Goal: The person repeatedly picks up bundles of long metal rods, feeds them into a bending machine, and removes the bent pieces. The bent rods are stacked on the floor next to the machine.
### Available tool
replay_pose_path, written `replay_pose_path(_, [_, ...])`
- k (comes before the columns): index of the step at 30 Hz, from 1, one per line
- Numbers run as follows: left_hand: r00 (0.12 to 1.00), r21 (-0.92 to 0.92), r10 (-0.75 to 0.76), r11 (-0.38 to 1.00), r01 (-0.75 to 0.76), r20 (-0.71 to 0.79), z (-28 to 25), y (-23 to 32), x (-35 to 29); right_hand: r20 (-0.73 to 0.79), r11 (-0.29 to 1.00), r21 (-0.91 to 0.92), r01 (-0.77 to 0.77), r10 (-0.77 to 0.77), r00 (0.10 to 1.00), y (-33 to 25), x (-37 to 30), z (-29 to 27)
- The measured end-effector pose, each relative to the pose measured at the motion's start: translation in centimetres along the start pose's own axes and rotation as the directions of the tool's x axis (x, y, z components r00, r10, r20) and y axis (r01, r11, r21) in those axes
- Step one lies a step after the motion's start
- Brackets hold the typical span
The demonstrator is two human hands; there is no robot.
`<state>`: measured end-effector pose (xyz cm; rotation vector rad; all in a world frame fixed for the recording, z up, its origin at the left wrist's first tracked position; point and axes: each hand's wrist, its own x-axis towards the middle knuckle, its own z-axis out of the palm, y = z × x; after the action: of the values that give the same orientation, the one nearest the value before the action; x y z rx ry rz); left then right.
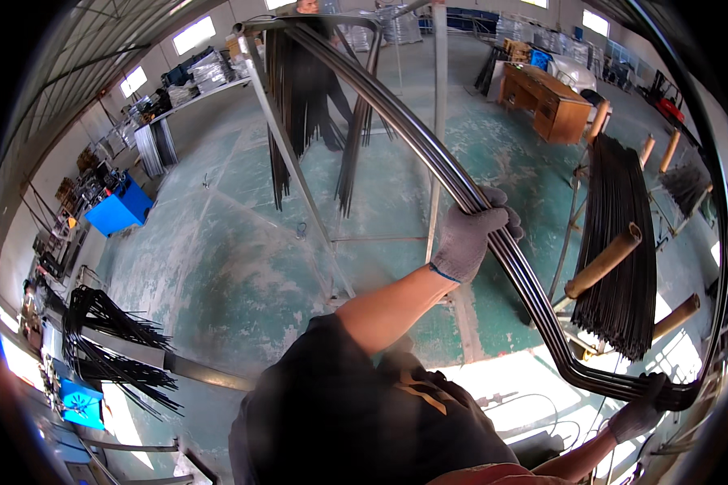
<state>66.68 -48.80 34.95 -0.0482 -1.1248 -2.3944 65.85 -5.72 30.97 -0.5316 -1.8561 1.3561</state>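
Observation:
A bundle of several thin, dark, shiny bent metal rods (421, 145) slants from the top of a metal frame down to the lower right. It bends near my waist and again at the far right, where it runs up along the right side. My left hand (476, 238), in a grey knit glove, is wrapped round the sloping middle of the bundle. My right hand (643, 412), gloved too, grips the bundle's lower stretch beside the right-hand bend. Part of its fingers is hidden behind the rods.
The metal frame (287, 153) holds more hanging rods; a person (311, 81) stands behind it. On the right, dark rods (619, 250) hang on a rack with wooden-looking posts (604, 260). A brown desk (550, 101) stands farther back. More rods (109, 347) hang on a bar at left.

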Motion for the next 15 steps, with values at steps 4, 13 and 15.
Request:
replay_pose_path(4, [0.996, -0.101, 0.04, 0.994, -0.048, -0.082, -5.4, 2.5, 5.5, 0.09, 0.961, 0.013, 0.276, -0.276, 0.957, -5.7, 3.4, 7.8])
replay_pose_path(13, [0.865, 0.543, 0.49, 0.758, -0.362, -0.108, -21.4, 13.7, 18.1, 0.293, 0.61, 0.106, 0.785, -0.774, 0.561, -28.0, -2.3, 34.4])
replay_pose_path(15, [0.741, 0.965, 0.657, 0.076, -0.251, 0.141, -26.9, 17.5, 19.1, 0.374, 0.523, 0.297, 0.799, -0.834, 0.406, -33.5, -8.4, 39.1])
